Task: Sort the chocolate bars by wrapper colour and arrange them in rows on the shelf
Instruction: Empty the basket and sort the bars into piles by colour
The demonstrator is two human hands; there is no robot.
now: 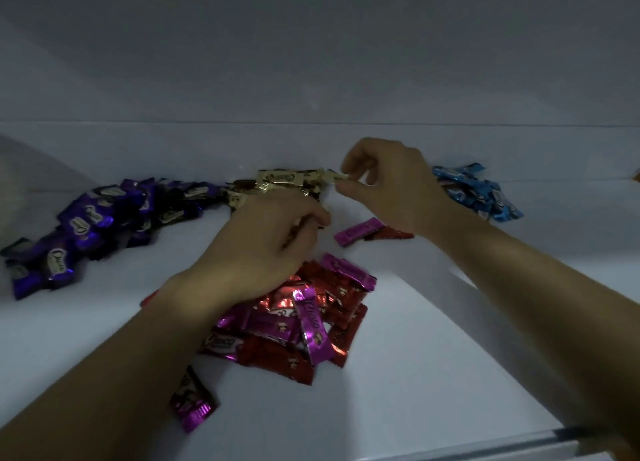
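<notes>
On the white shelf [415, 339] lie chocolate bars grouped by wrapper. Purple bars [90, 225] spread at the left, gold bars [277, 180] sit at the back middle, blue bars [481, 194] at the back right. A mixed heap of red and magenta bars [311, 322] lies in front. My right hand [388, 187] pinches a gold bar [334, 176] at the edge of the gold group. My left hand [263, 249] hovers over the mixed heap with fingers curled round something dark and small that I cannot make out.
One magenta bar [358, 231] and one red bar [393, 233] lie apart under my right wrist. Another magenta bar [192, 403] lies near the front, beside my left forearm. The shelf's back wall [311, 79] rises behind the groups; the front edge [519, 446] runs at lower right.
</notes>
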